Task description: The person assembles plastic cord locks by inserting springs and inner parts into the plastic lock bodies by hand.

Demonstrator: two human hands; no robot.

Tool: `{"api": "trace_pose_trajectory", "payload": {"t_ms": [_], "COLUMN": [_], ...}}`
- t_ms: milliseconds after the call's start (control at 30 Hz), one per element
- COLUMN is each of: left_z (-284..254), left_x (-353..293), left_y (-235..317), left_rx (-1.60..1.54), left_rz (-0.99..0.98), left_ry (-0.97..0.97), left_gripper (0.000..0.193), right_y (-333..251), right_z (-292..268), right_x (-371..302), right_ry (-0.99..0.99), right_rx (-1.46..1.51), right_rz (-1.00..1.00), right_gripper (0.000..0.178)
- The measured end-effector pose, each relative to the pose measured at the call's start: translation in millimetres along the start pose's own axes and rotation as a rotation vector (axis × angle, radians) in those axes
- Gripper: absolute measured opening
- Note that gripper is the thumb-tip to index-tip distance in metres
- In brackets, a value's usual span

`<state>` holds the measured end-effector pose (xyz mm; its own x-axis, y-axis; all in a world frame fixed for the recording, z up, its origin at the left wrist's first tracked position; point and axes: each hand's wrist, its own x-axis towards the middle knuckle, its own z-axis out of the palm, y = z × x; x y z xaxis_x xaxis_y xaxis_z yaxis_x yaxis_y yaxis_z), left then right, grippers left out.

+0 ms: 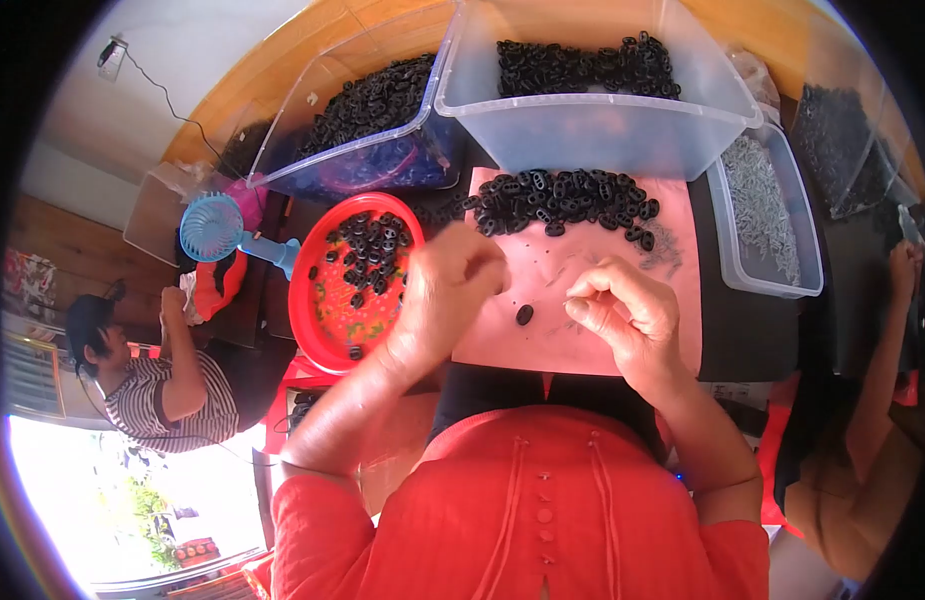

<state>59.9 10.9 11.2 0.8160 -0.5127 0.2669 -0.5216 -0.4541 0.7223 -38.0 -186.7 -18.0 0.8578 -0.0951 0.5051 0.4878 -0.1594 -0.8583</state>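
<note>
My left hand (444,285) hovers between the red basin and the pink sheet, fingers curled in. My right hand (630,318) is over the sheet's right part, with thumb and forefinger pinched together. Whatever either hand holds, if anything, is too small or hidden to make out. Between them a single black oval piece with holes (524,315) lies on the pink sheet (672,345). Beyond it is a heap of similar black pieces (567,198). The red basin (304,325) at my left contains more of these pieces, some apparently joined or touching.
Two large clear bins (592,135) (367,168) of black pieces stand at the back. A clear tray (772,288) of small silvery pins is at right. A blue hand fan (212,228) stands beside the basin. One person (187,385) sits at left; another person's arm (877,350) shows at right.
</note>
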Motion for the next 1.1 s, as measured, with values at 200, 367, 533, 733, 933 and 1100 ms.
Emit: {"api": "trace_pose_trajectory", "payload": {"t_ms": [200, 367, 533, 733, 933, 1100], "left_z": [-8, -6, 0, -1, -8, -1], "left_x": [34, 42, 47, 35, 0, -22], "left_y": [-33, -36, -49, -34, 15, 24], "left_rx": [0.69, 0.721, 0.794, 0.631, -0.449, -0.849], "left_rz": [0.387, 0.444, 0.508, 0.414, -0.376, -0.537], "left_ry": [-0.043, -0.091, -0.088, -0.114, -0.211, -0.147], "left_gripper": [0.008, 0.01, 0.012, 0.009, 0.012, 0.013], "right_y": [3, 3, -2, 1, 7, 1], "right_z": [-2, -6, -4, -4, 4, 30], "right_x": [-2, -4, -4, -5, -3, 5], "right_ry": [0.045, 0.05, 0.048, 0.08, 0.062, 0.091], "right_rx": [0.084, 0.103, 0.222, 0.202, 0.178, 0.205], "right_rz": [0.048, 0.091, 0.203, 0.197, 0.222, 0.154], "right_gripper": [0.008, 0.006, 0.006, 0.005, 0.006, 0.007]}}
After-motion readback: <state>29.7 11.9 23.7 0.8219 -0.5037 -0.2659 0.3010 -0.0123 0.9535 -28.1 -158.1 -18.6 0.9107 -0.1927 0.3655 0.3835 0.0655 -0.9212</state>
